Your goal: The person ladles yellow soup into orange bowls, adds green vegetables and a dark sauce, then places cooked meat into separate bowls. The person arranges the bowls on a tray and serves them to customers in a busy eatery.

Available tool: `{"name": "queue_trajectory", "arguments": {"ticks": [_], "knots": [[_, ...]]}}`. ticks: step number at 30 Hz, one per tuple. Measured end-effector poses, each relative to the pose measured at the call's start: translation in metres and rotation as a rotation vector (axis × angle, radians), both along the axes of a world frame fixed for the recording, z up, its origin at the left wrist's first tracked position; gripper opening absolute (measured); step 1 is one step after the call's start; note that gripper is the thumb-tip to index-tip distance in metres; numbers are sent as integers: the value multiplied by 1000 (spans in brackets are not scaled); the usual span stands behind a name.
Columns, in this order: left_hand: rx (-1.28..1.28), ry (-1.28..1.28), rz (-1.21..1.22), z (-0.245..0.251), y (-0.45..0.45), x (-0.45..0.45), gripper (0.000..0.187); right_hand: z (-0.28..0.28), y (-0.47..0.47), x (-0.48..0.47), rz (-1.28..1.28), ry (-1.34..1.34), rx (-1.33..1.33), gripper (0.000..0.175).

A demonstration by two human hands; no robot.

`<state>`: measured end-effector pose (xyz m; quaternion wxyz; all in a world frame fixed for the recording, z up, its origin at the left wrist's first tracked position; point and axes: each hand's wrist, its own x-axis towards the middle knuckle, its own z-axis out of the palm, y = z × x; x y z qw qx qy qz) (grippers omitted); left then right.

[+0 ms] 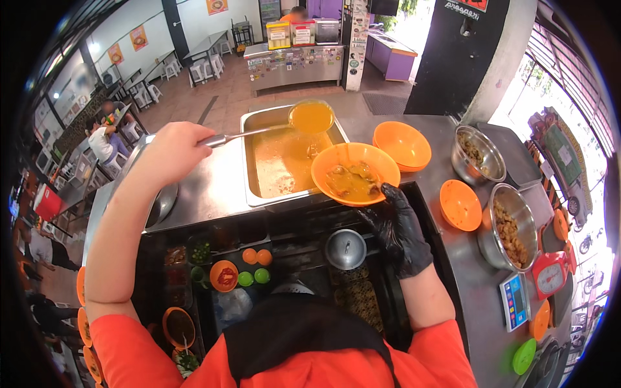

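My bare left hand (pixel 182 148) grips the handle of a metal ladle (pixel 311 117), whose bowl is full of orange-brown broth. The ladle hangs over the far right part of a rectangular steel pan (pixel 279 167) of the same broth. In a black glove, my right hand (pixel 400 230) holds an orange bowl (pixel 355 173) by its near right rim. Pieces of food, perhaps meat, lie in broth inside this bowl, which is beside the pan's right edge. A stack of orange bowls (pixel 402 145) stands just beyond it to the right.
Steel bowls of cooked food (pixel 508 233), an orange bowl (pixel 461 205), a red dial scale (pixel 550 275) and a digital scale (pixel 515 300) stand at right. Nearer me are a lidded pot (pixel 346 249) and small condiment containers (pixel 201 252). People sit at tables at far left.
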<state>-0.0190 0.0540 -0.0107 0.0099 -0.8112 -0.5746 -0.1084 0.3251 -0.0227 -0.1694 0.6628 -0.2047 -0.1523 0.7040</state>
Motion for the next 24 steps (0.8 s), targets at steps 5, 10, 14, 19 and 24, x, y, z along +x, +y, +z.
{"name": "queue_trajectory", "arguments": {"ticks": [5, 10, 14, 19, 24], "knots": [[53, 34, 27, 20, -46, 6, 32, -3, 17, -8, 63, 3, 33, 41], [278, 5, -24, -4, -77, 12, 32, -3, 28, -14, 111, 11, 65, 41], [202, -26, -34, -10, -63, -5, 32, 6, 22, -13, 181, 25, 85, 41], [-259, -193, 116, -26, -1, -30, 38, 11, 6, -2, 293, -5, 85, 50], [-5, 217, 113, -96, 20, -6, 16, 20, -7, 0, 189, -160, 18, 48]]}}
